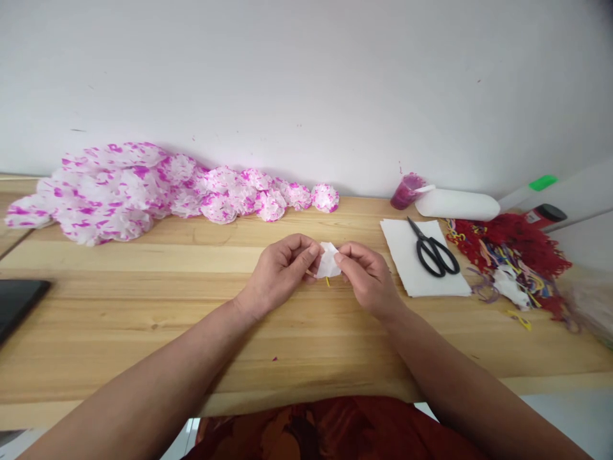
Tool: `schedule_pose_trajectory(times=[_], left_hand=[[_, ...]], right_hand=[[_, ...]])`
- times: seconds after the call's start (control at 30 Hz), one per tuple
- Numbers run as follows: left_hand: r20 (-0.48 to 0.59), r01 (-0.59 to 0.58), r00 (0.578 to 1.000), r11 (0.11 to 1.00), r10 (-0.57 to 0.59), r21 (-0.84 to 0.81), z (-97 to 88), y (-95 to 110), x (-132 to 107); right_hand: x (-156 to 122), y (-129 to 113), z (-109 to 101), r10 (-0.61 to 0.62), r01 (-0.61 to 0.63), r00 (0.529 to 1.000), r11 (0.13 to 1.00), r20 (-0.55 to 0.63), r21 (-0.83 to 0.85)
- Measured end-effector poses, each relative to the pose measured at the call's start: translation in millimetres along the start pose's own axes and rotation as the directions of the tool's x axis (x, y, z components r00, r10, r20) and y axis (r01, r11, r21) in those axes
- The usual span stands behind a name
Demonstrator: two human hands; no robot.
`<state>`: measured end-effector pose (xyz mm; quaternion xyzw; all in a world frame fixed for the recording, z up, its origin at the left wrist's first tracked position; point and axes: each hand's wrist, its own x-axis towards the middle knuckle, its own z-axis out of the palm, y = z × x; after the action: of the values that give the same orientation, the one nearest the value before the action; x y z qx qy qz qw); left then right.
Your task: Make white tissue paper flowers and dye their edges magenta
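Note:
My left hand (280,271) and my right hand (366,275) meet over the middle of the wooden table (143,306). Both pinch a small folded piece of white tissue paper (328,260) between fingers and thumbs. A thin yellow rubber band (327,280) hangs just under the paper, at my fingertips. Both hands are closed around the paper from either side.
A heap of white-and-pink paper flowers (143,188) lies along the wall at the back left. At the right are a stack of white tissue sheets (407,255) with black scissors (433,250) on it, a pink cup (406,190), a white bottle (457,204) and a tangle of coloured rubber bands (514,255). A dark object (16,300) sits at the left edge.

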<state>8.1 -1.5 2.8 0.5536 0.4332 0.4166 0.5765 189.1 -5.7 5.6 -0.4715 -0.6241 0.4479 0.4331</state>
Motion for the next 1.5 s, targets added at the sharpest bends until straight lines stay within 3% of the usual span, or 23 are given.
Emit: schedule_pose_trajectory(times=[0.13,0.3,0.47,0.63,0.83,1.03,1.2,1.3,1.5], left_hand=[[-0.13,-0.144,0.977,0.975,0.167,0.168,-2.8,2.3,0.0],[-0.101,-0.205,0.964,0.93,0.246,0.305,-5.5,1.0,2.3],[-0.118,-0.134,0.979,0.958,0.168,0.255,-3.8,1.2,3.3],[-0.051,-0.014,0.999,0.998,0.011,-0.062,-3.0,0.7,4.3],[0.042,0.206,0.978,0.898,-0.206,-0.388,-5.6,-1.2,8.6],[0.217,0.3,0.947,0.893,-0.237,-0.335,-11.3,-0.8,8.3],[0.289,0.276,0.938,0.915,-0.19,-0.295,-13.3,-0.7,7.9],[0.301,0.212,0.945,0.942,-0.13,-0.26,-14.0,-1.3,7.8],[0.295,0.171,0.949,0.97,-0.114,-0.175,-15.3,0.0,6.4]], right_hand=[[2.1,-0.1,-4.8,0.01,-0.01,1.0,0.999,0.001,0.046],[1.2,1.4,-7.4,-0.003,-0.002,0.998,0.998,0.067,0.067],[3.3,7.4,-6.4,0.035,-0.042,0.998,0.991,0.055,0.131],[6.8,17.4,-4.6,0.119,-0.138,0.989,0.954,0.087,0.267],[6.3,11.3,-7.9,0.078,-0.106,0.986,0.976,0.148,0.189],[3.5,7.5,-16.7,-0.004,-0.002,0.968,1.0,0.249,0.023],[4.4,9.1,-20.2,0.02,-0.046,0.961,0.995,0.277,0.087],[4.7,7.2,-19.6,0.05,-0.093,0.966,0.983,0.252,0.159],[3.5,2.1,-19.4,0.015,-0.055,0.971,0.985,0.238,0.164]])
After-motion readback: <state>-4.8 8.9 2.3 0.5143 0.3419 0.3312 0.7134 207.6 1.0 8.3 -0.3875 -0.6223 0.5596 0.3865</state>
